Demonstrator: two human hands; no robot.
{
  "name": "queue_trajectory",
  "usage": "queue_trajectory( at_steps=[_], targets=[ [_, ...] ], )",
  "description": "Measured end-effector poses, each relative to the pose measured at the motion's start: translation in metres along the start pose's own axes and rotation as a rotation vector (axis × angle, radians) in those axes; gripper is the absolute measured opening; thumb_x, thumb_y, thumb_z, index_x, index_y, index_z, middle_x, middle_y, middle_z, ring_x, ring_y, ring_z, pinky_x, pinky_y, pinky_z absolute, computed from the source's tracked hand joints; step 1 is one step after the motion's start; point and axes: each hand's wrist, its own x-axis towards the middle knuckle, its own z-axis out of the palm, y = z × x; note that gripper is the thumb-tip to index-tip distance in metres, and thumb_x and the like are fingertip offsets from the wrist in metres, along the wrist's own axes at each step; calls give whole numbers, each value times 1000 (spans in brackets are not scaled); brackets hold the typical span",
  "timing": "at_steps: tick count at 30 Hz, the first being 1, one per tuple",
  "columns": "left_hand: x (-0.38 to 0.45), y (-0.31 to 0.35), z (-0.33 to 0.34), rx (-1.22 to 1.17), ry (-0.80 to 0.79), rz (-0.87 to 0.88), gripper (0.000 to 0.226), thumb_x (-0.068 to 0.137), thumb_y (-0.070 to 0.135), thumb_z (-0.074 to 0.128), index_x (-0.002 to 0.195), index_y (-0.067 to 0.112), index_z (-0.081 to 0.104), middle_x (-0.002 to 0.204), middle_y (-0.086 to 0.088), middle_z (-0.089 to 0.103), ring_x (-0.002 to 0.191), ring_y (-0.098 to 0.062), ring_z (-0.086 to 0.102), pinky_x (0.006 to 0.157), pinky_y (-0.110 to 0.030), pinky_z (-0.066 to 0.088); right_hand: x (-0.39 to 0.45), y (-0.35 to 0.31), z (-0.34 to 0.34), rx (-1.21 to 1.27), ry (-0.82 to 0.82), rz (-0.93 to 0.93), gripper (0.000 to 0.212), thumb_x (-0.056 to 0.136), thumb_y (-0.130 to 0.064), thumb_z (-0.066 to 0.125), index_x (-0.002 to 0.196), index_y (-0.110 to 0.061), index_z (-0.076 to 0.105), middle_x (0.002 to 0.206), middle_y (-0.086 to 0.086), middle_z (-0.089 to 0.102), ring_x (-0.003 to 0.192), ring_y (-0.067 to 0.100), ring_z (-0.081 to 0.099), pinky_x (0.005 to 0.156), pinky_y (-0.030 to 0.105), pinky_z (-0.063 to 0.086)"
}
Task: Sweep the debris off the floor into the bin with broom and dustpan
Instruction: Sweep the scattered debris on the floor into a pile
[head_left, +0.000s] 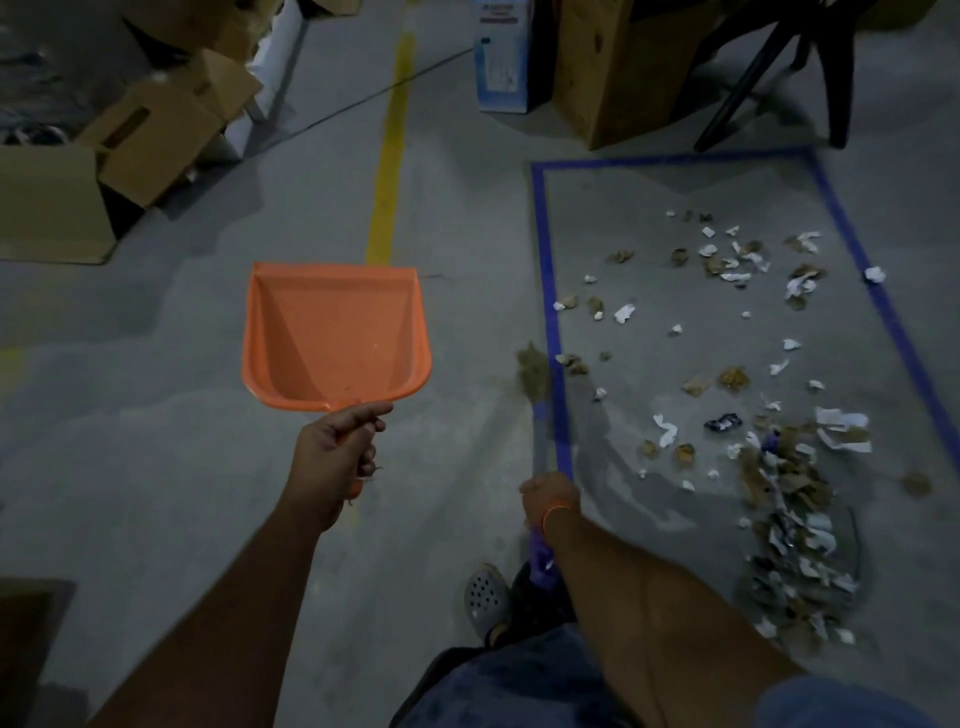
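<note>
The head view looks down on a dim grey concrete floor. The left hand is held out in front with its grip wrapped around the short handle of an orange dustpan, thumb laid along the top near the pan's back edge. The dustpan is up in the air, its open mouth facing away from the person, and its tray looks bare apart from a few pale specks.

The right hand, with an orange band at the wrist, has its grip folded tight around the purple handle of a broom. The handle runs forward and down from the hand, and the tan bristle head sits at the left edge of a rectangle of blue tape stuck to the floor (the bristles are blurred, so whether they touch the floor I cannot tell).

Inside the tape lies the debris: scraps of white paper and brown crumpled bits scattered thinly in the far and middle part, and heaped thickly in the near right corner. It lies well to the right of the dustpan.

A grey perforated clog shows below the right hand. A yellow line runs away along the floor beyond the dustpan, cardboard boxes stand at far left, and a blue-and-white carton stands at the top.
</note>
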Motion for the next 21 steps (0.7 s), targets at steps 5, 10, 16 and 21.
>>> queue_trajectory(
  at_steps=[5,10,16,21],
  targets=[
    [40,1,-3,-14,-50,-13,33,100,-7,46,111,10,72,90,-7,55,54,-12,38,46,-23,33,9,-24,-19,-153,167,58,42,99,-34,41,128,-10,60,133,6,58,121,23,58,94,31,49],
    [103,19,25,14,-149,-30,33,100,-8,46,110,10,71,89,-5,55,53,-10,39,45,-20,35,29,-60,-21,-174,234,119,31,96,-26,48,119,-12,63,120,5,65,109,21,65,84,27,54],
    [197,52,56,115,-272,-12,34,101,-5,47,110,14,74,89,-1,57,56,-16,38,52,-29,25,86,-126,-29,13,213,63,27,94,-10,51,115,-8,69,115,8,68,107,26,65,89,27,49],
    [253,84,80,133,-314,8,31,99,1,51,109,16,76,89,-4,56,53,-16,38,56,-43,20,136,-189,-46,52,130,-25,27,88,-12,57,108,-18,75,114,3,71,108,21,65,90,19,47]
  ],
)
